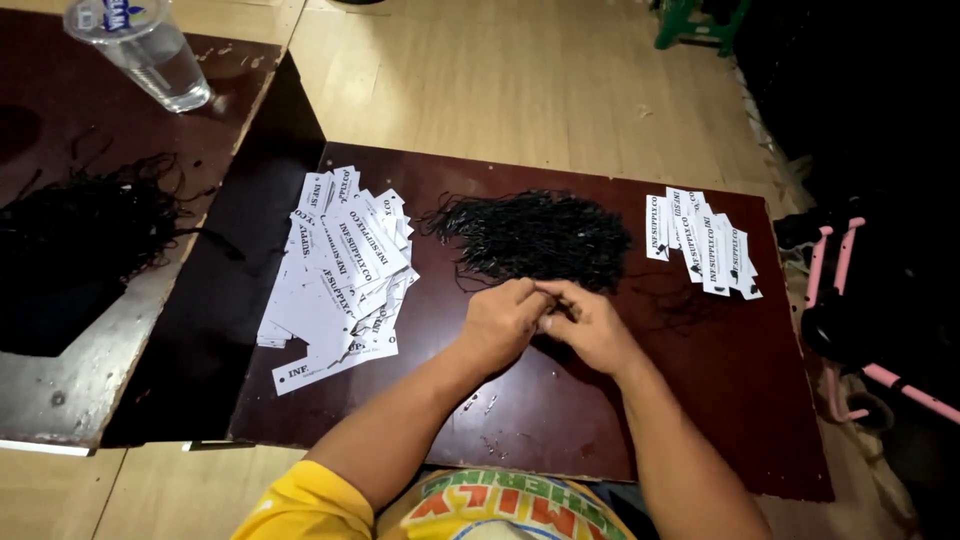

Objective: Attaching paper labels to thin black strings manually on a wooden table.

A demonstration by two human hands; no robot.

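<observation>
Black strings (535, 235), white tags (340, 270), dark reddish-brown board (720, 400)

Fingertips of left hand (503, 322) & right hand (592, 325) pressed together mid-frame; whatever's pinched btwn them is too small and dark to tell. Black string pile (532, 236) above them: single strands can't be separated. Clear plastic cup (143, 50), upper left, cut off by top edge. Second dark tangle (85, 225) at far left runs past the edge. Right side of frame too dark; pink frame (838, 300) only partly visible.
</observation>
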